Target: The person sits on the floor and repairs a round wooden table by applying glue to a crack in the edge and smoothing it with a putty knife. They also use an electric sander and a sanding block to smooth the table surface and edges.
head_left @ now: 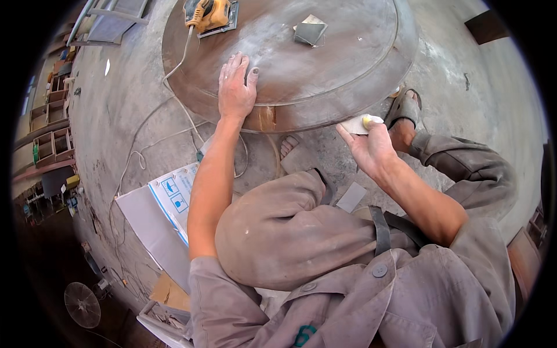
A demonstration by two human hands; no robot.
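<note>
My left hand [238, 90] lies flat, fingers stretched out, on a round brown wooden tabletop [325, 69] dusted with white powder. At the near right edge of that top, my right hand [372, 148] is closed on a folded whitish piece of sandpaper [353, 125]. A small yellow patch shows by the thumb. The sandpaper is close against the rim's side, though the exact contact is hidden. Farther back on the top lie a yellow electric sander [210, 16] and some grey sandpaper pieces [311, 31].
The sander's cord [184, 55] drops over the left edge and loops across the concrete floor. An opened cardboard box [154, 214] stands left of my knee. A grey sheet [351, 197] is near my legs. Wooden shelving [52, 145] and a fan [82, 304] are at the far left.
</note>
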